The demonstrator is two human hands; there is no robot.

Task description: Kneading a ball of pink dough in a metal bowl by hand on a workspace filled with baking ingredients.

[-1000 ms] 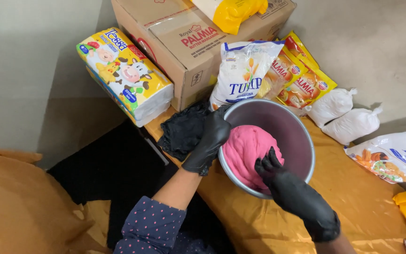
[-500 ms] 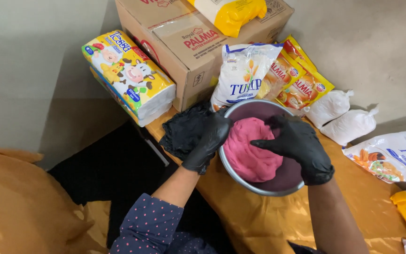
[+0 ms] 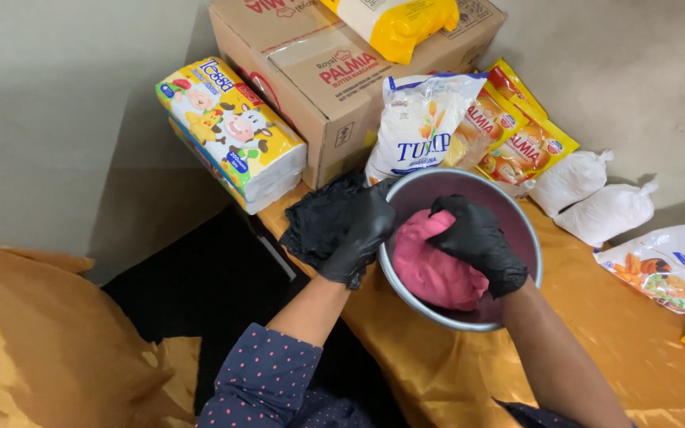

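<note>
Only the head view here, looking down at a low table (image 3: 596,333) covered in a shiny golden-orange plastic sheet, pushed up against a plain beige wall (image 3: 57,95). A round metal bowl (image 3: 526,238) sits near the table's front left edge with a lump of pink dough (image 3: 430,273) inside it. The left hand (image 3: 358,234), in a black glove, grips the bowl's near rim with fingers curled over the edge and close together. The right hand (image 3: 477,242), also gloved in black, is inside the bowl pressing down on top of the dough, fingers bent and bunched over it, not spread. A crumpled black cloth (image 3: 315,222) lies just beside the bowl on the left, touching the left hand. Behind the bowl there's a big cardboard box (image 3: 311,71) with a yellow bag (image 3: 398,20) on top, a pack of tissues (image 3: 231,131) leaning at its left, a white flour bag (image 3: 422,123), orange sachets (image 3: 525,143), and two knotted white plastic bags (image 3: 592,198) to the right. Another flour bag (image 3: 671,265) lies flat at the far right. Bottom left, more golden fabric (image 3: 41,349) and a dark floor (image 3: 192,277). Sleeve (image 3: 267,380) is navy with pink dots.
</note>
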